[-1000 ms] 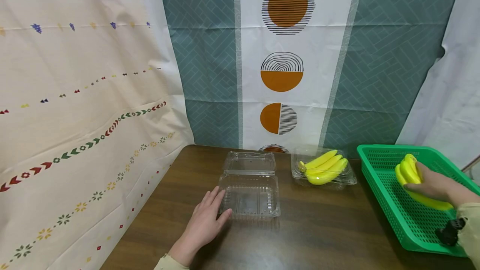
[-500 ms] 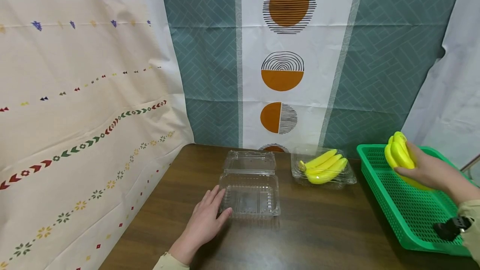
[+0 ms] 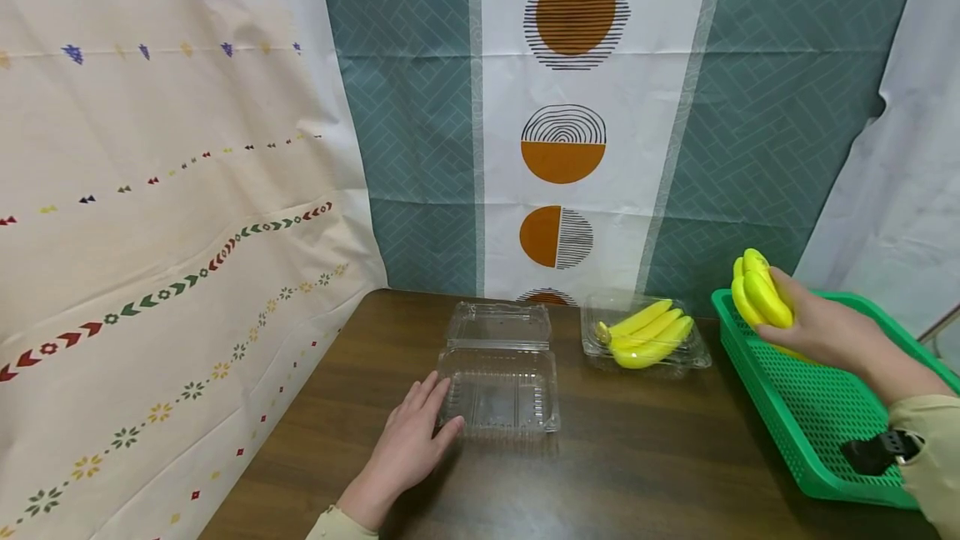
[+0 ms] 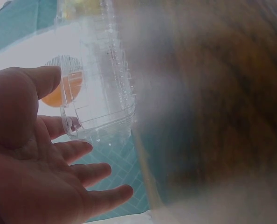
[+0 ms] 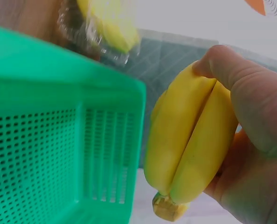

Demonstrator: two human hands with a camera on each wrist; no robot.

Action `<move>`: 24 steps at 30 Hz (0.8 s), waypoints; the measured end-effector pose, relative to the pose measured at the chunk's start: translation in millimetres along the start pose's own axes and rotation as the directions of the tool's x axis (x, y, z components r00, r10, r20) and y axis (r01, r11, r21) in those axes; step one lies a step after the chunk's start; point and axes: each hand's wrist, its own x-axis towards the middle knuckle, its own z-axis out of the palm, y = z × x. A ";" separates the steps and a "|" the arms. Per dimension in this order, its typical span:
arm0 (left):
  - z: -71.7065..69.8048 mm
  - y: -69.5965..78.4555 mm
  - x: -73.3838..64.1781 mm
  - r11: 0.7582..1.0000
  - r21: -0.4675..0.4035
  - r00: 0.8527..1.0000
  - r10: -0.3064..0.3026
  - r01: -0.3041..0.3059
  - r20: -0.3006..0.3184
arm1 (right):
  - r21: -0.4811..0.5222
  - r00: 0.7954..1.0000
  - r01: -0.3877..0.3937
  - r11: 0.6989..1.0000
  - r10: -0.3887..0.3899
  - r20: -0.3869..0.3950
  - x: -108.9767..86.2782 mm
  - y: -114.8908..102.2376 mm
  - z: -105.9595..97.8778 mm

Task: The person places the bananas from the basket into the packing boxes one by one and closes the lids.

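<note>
My right hand [image 3: 832, 332] grips a bunch of yellow bananas [image 3: 761, 294], holding it above the far left part of the green basket [image 3: 847, 492]. The right wrist view shows the thumb pressed on one side of the bananas [image 5: 190, 144], their brown stem end sticking out. On the table my left hand [image 3: 411, 444] lies with relaxed, spread fingers at the left edge of a clear plastic clamshell container [image 3: 498, 394], whose lid is folded back. In the left wrist view the fingers reach round the container's corner [image 4: 96, 121] without curling.
A second clear clamshell container [image 3: 697, 357] holding a bunch of bananas [image 3: 648, 336] stands between the first container and the basket. A patterned curtain [image 3: 420, 148] hangs right behind the brown wooden table [image 3: 622, 457], and a cream cloth [image 3: 187, 340] hangs at the left.
My right hand has lifted the bananas up out of the basket and carried them leftward toward its far left rim. My left hand and the containers have stayed in place.
</note>
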 end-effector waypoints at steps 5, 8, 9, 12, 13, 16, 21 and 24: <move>0.0 0.3 -0.1 1.000 0.005 1.000 -0.001 0.001 0.000 | -0.018 1.000 0.016 1.000 -0.016 -0.006 2.7 -22.8 2.6; -0.2 0.7 -0.1 1.000 0.005 1.000 -0.001 0.001 0.000 | -0.028 0.999 0.032 0.999 -0.032 -0.009 5.5 -38.2 5.6; -0.2 0.9 -0.2 1.000 0.005 1.000 -0.001 0.001 0.000 | -0.027 0.999 0.042 0.999 -0.042 -0.009 6.9 -43.4 6.9; -0.8 1.1 -0.2 1.000 0.004 1.000 0.000 0.000 -0.001 | -0.023 0.998 0.067 0.997 -0.067 -0.009 11.2 -59.1 11.0; -0.9 1.2 -0.2 1.000 0.003 1.000 0.000 0.000 -0.001 | -0.019 0.997 0.075 0.997 -0.075 -0.007 12.7 -64.3 12.5; -1.4 1.5 -0.1 1.000 0.001 1.000 0.001 -0.001 -0.002 | -0.027 0.996 0.093 0.995 -0.093 -0.012 17.0 -78.2 17.0; -0.7 0.6 -0.2 1.000 0.002 1.000 0.001 -0.001 -0.002 | -0.025 0.991 0.131 0.991 -0.132 -0.015 22.1 -95.9 24.7; -0.1 -0.2 -0.5 1.000 0.002 1.000 0.002 -0.002 0.000 | -0.020 0.989 0.146 0.989 -0.147 -0.008 24.1 -104.0 29.5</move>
